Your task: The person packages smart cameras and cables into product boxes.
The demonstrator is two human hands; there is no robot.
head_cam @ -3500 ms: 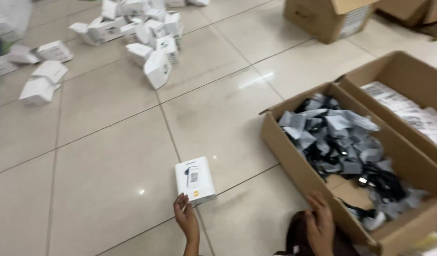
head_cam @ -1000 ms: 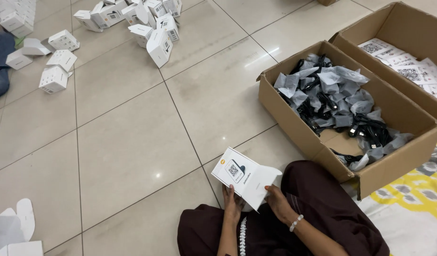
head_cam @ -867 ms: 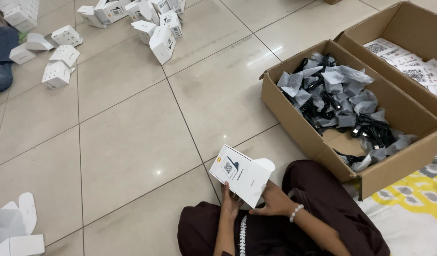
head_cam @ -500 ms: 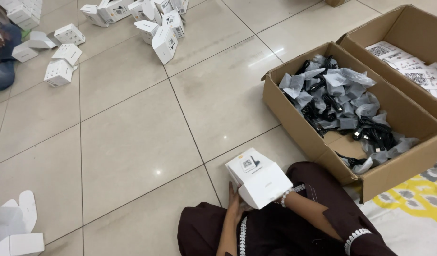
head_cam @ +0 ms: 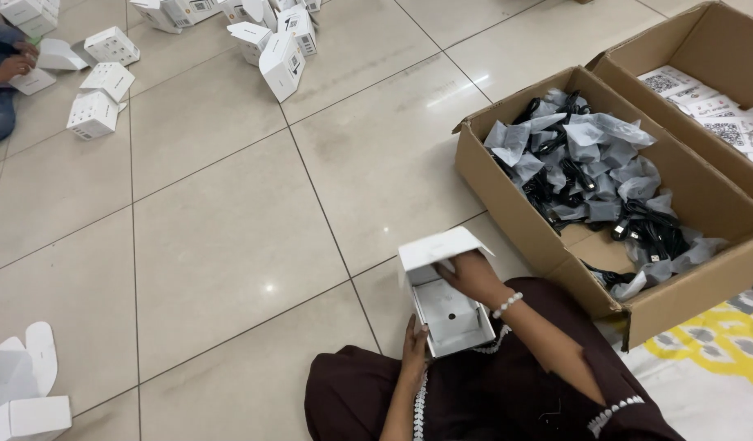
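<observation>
Over the person's lap, the small white box [head_cam: 447,298] stands open and looks empty, left hand [head_cam: 413,347] clasped on its lower edge, right hand [head_cam: 473,276] pinching its lid flap, beside the cardboard carton [head_cam: 523,208] of bagged black cables [head_cam: 593,175].

White small cardboard box [head_cam: 446,310], plain pale inside w/ one dark dot. Dark maroon-brown garment [head_cam: 507,392], white bead trim at cuffs. Glossy beige floor tiles [head_cam: 229,245], thin dark grout lines. Brown corrugated carton [head_cam: 548,237] holds black cables [head_cam: 638,233] in grey wrap. Rug [head_cam: 711,347]: yellow pattern on pale grey. White boxes [head_cam: 98,98], tiny dark print, scattered far off.
</observation>
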